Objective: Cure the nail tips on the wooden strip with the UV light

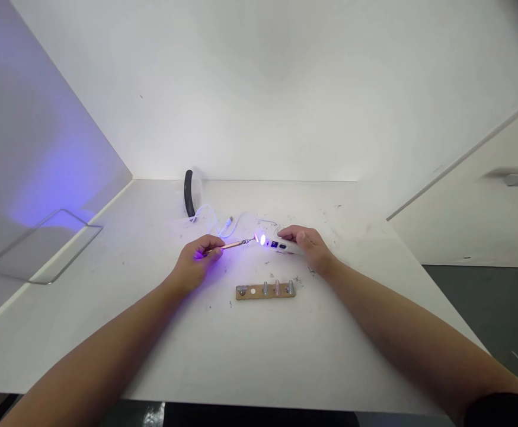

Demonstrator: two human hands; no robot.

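My left hand (200, 259) is closed round a thin rose-gold pen-like holder (234, 244), which points right. A small piece at its tip, probably a nail tip, glows in violet light and is hard to make out. In my right hand (311, 246) is a white handheld UV nail lamp (290, 245) with a small dark display, its lit head facing that tip at close range. Just below both hands lies a brown strip stand (259, 294). It carries several shiny silver and pinkish nail tips (277, 287) and shows one bare white round spot.
A white USB cable (229, 223) curls on the white table (259, 356) behind my hands. Near the back wall stands a black curved bar (188, 194). A bent metal wire frame (45, 246) is at the left wall. Small dark specks dot the tabletop.
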